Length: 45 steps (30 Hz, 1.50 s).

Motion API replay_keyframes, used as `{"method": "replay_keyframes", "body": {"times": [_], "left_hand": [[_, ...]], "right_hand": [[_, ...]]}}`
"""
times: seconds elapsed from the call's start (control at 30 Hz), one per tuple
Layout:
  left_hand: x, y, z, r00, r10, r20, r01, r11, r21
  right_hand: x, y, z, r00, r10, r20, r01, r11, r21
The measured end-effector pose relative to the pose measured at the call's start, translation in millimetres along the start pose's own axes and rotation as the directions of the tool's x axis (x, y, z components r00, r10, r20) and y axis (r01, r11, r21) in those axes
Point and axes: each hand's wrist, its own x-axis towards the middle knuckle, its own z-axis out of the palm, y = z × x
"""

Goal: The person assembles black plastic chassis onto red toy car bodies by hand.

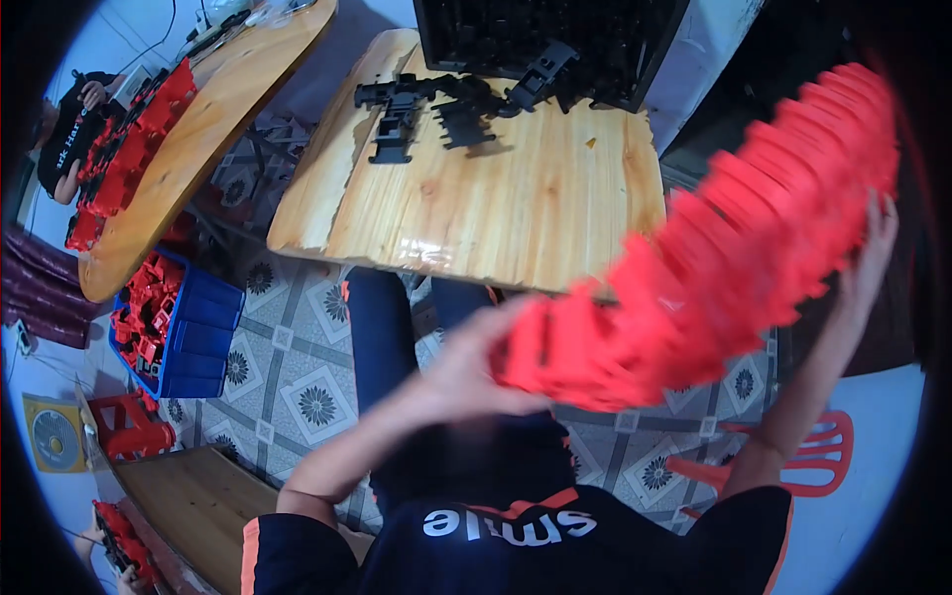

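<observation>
Holding a long red stack (694,288) of many thin, notched plastic pieces, the person has both hands engaged. The stack is off the wooden table (496,213), raised in front of its right-hand corner; it slants from the near end at lower left to the far end at upper right and bows slightly along its length. Its outline is blurred.

Left hand (471,367): closed around the near end, fingers pinching the end pieces. Blur prevents a count of the fingers in contact. Right hand (873,238): at the far end, fingers bearing on the outer side of the stack. The thumb is hidden, so I cannot tell how firmly this hand presses.

On the wooden table, toward its back edge, black plastic parts (397,119) lie in a loose group, some overlapping. A dark crate (662,55) stands behind them, with further black shapes inside, too dim to identify.

To the left, a second wooden table (233,109) bears a row of red and black pieces (149,149); a co-worker (64,149) is beyond it. Beneath its near end, a blue bin (203,342) contains red pieces, heaped. A red stool (129,426) is near the bin. At lower left, another person's hands hold a red and black assembly (124,540). A red plastic chair (838,456) is partly visible behind the right forearm. The floor (317,402) is patterned tile.
</observation>
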Motion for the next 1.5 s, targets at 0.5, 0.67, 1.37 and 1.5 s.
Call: {"method": "replay_keyframes", "body": {"times": [0.5,0.67,1.37,1.5], "left_hand": [[23,-63,-387,0.937,-0.312,-0.159,0.277,0.938,-0.208],[53,-65,-386,0.805,-0.319,-0.5,0.513,0.798,0.317],[173,13,14,0.778,0.511,-0.365,-0.387,0.848,0.361],[126,21,-32,0.745,-0.147,-0.651,-0.436,0.631,-0.642]], "right_hand": [[-216,-250,277,0.496,0.754,0.431,-0.777,0.165,0.607],[-219,-225,255,0.735,0.623,0.266,-0.67,0.61,0.424],[-149,-171,204,0.962,-0.132,0.238,0.043,0.938,0.345],[-99,-247,248,0.512,-0.766,0.388,0.362,0.602,0.711]]}}
